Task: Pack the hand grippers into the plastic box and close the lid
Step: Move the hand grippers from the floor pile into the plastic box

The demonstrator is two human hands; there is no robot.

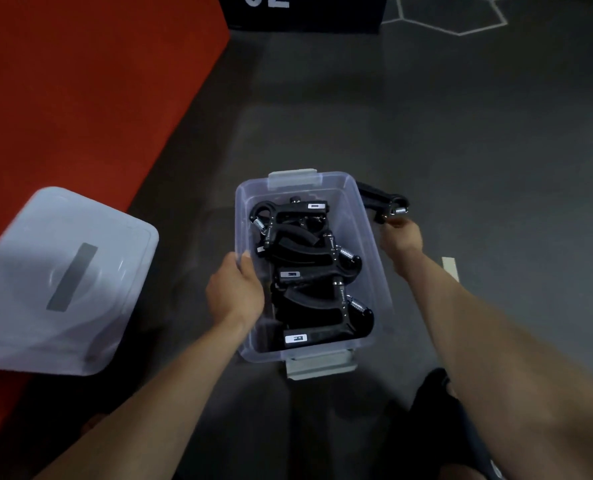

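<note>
Head view: the dark grey floor (461, 133) spreads under everything, with a red mat (63, 98) along my left and pale hexagon lines at the far right. A black block (302, 12) at the top edge shows white digits cut off by the frame, perhaps "02". The box's lid (59, 282) lies well left of the box, partly on the mat, with a grey strip on top. The clear plastic box (374, 271) sits open on the floor between my forearms, grey latches at both short ends, and several black hand grippers (309, 271) lie piled inside, white labels too small to read. My left hand (234, 292) grips the box's left rim, thumb curled over the edge. My right hand (400, 237), just outside the right wall, pinches one more hand gripper (383, 200) by its spring end, low beside the box.
</note>
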